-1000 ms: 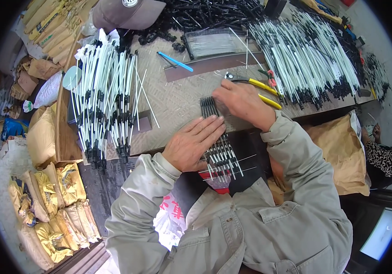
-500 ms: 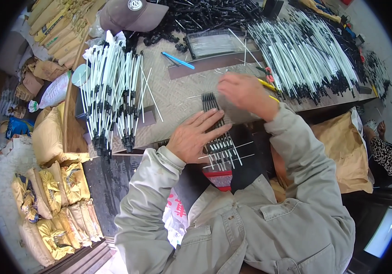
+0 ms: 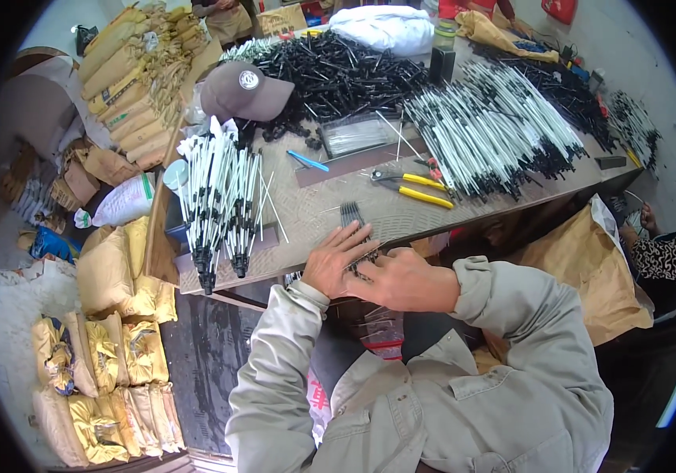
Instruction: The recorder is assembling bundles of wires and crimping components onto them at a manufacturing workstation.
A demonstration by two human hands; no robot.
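A row of thin dark rods [image 3: 350, 211] lies side by side over the table's near edge, its far ends on the table top. My left hand [image 3: 330, 264] rests across the rods from the left, fingers stretched out and slightly apart. Beside it, my right hand [image 3: 409, 280] is over the near part of the rods, with its fingers bent inward against them. Whatever its fingertips pinch is hidden. Thin pale cross rods show faintly below the hands, above my lap. Beyond my right hand lie pliers [image 3: 413, 187] with yellow handles.
White rods with black fittings form a large pile [image 3: 488, 130] at right and a standing bundle [image 3: 216, 205] at left. Black parts [image 3: 354, 75], a cap [image 3: 245, 91], a clear tray [image 3: 356, 134] and a blue tool [image 3: 308, 161] lie farther back. Sacks [image 3: 105, 386] stack at left.
My right hand has come down from beyond the rods' far end to beside my left hand, its fingers now on the rods. The view has tilted up, showing more of the table's back.
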